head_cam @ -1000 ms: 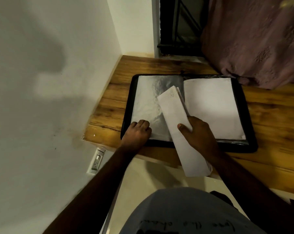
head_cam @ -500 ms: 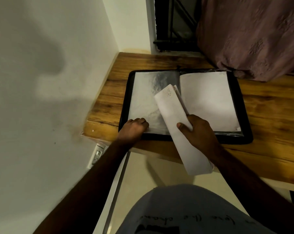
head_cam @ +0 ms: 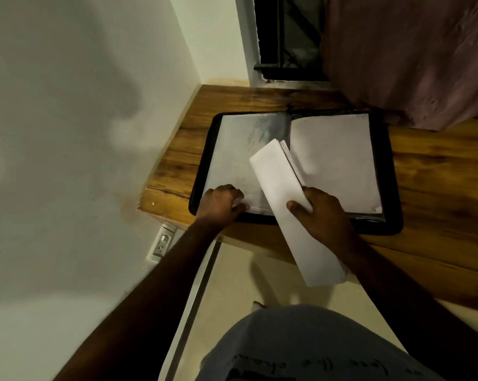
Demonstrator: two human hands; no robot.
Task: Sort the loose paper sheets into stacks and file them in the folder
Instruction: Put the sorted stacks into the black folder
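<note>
One black-edged folder [head_cam: 394, 188] lies open and flat on the wooden desk [head_cam: 438, 171], showing two faces: a glossy, crinkled plastic sleeve [head_cam: 240, 152] on the left and a matte white sheet [head_cam: 334, 158] on the right. The left hand [head_cam: 221, 202], fingers curled, pinches the sleeve's lower edge; the right hand [head_cam: 325, 213] grips one folded bundle of paper sheets [head_cam: 281, 193], thumb on top, slanting over the folder's near edge. The number of sheets in the bundle cannot be counted, and a mauve cloth [head_cam: 413, 56] covers the desk's far right corner.
</note>
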